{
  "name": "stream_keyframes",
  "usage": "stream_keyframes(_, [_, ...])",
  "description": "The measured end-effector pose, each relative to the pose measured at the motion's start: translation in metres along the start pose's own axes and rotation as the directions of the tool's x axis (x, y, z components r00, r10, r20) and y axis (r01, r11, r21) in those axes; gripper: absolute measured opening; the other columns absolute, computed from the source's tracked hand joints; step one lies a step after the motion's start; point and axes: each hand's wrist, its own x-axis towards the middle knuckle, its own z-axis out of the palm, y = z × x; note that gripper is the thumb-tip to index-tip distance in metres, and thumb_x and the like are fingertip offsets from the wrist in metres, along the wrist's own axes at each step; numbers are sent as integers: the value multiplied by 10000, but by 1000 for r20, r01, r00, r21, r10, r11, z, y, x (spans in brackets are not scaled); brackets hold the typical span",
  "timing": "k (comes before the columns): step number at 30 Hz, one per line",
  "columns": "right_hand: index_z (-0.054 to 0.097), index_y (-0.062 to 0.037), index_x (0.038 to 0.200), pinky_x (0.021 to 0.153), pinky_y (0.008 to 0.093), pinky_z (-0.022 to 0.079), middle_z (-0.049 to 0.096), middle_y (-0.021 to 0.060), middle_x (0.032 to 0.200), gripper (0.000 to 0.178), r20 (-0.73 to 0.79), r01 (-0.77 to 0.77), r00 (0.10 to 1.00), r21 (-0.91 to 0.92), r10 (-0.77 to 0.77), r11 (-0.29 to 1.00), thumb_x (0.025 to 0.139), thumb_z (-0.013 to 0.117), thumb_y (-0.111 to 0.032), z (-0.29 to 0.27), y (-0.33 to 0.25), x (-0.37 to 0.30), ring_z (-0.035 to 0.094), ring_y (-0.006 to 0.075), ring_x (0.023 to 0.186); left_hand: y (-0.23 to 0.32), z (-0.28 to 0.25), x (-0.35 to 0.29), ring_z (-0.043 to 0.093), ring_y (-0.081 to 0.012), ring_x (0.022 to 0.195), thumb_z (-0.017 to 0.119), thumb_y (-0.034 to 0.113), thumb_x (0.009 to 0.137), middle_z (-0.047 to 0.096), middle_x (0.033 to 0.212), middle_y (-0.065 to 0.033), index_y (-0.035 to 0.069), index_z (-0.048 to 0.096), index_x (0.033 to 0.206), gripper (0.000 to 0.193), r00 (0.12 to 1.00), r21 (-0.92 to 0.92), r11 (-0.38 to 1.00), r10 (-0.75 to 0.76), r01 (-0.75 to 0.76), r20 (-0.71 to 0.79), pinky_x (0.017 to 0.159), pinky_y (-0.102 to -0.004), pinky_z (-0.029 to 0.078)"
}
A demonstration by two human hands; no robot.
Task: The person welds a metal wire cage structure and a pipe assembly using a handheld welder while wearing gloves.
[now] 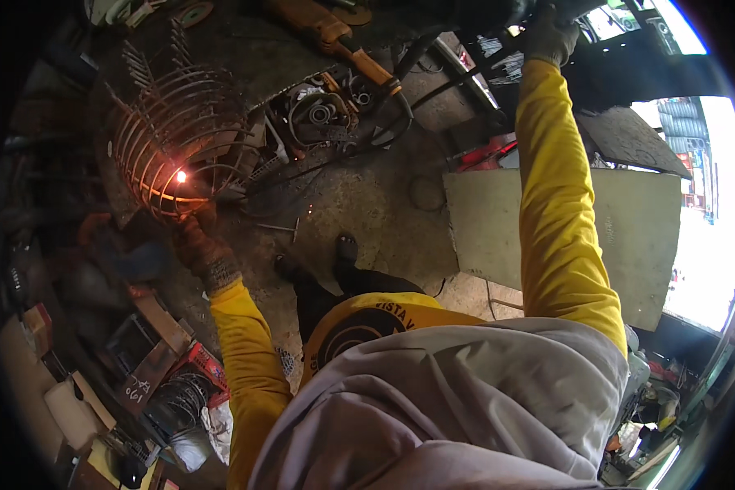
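Observation:
My left hand [198, 243], in a reddish-lit work glove, is closed at the near end of a round metal wire cage [189, 90] made of several curved rods. A small, very bright glow burns on the cage just beyond my fingers and lights the nearest rods orange. Twisted ribbed rods [137, 67] stick out from its far side. Up at the far right, my right hand [550, 37] wears a grey glove, its fingers curled around a dark part in shadow that I cannot make out.
An orange-and-brown angle grinder [327, 33] lies at the back on a dark worktop. Cables, rings and metal parts [322, 114] are heaped beside it. A pale sheet panel [490, 220] leans at my right. Cardboard boxes [77, 408] and a red crate [200, 367] crowd the lower left.

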Motion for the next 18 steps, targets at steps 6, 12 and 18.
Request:
stream_keyframes(6, [587, -18, 1197, 863, 388, 485, 647, 159, 1083, 515, 51, 36, 999, -596, -7, 802, 853, 592, -402, 5, 43, 3, 623, 308, 963, -14, 5, -7, 623, -313, 1006, 690, 207, 858, 649, 1066, -149, 47, 620, 1127, 321, 917, -596, 706, -366, 383, 156, 875, -374, 509])
stream_keyframes(12, [620, -16, 1195, 919, 419, 467, 641, 175, 1156, 618, 61, -13, 995, -712, 81, 702, 833, 533, -509, 6, 55, -16, 616, 348, 1033, -6, 18, 3, 665, -232, 888, 628, 90, 896, 655, 1025, -119, 28, 626, 1077, 191, 726, -866, 194, -644, 461, 242, 785, -370, 573])
stream_keyframes(18, [654, -13, 1193, 974, 450, 449, 636, 191, 1229, 736, 87, 3, 992, -728, 88, 686, 813, 473, -617, 10, 41, -25, 608, 388, 1103, -3, 18, 3, 697, -258, 827, 610, 14, 888, 668, 970, -145, 10, 622, 1011, 124, 633, -881, 12, -701, 473, 330, 755, -373, 609])
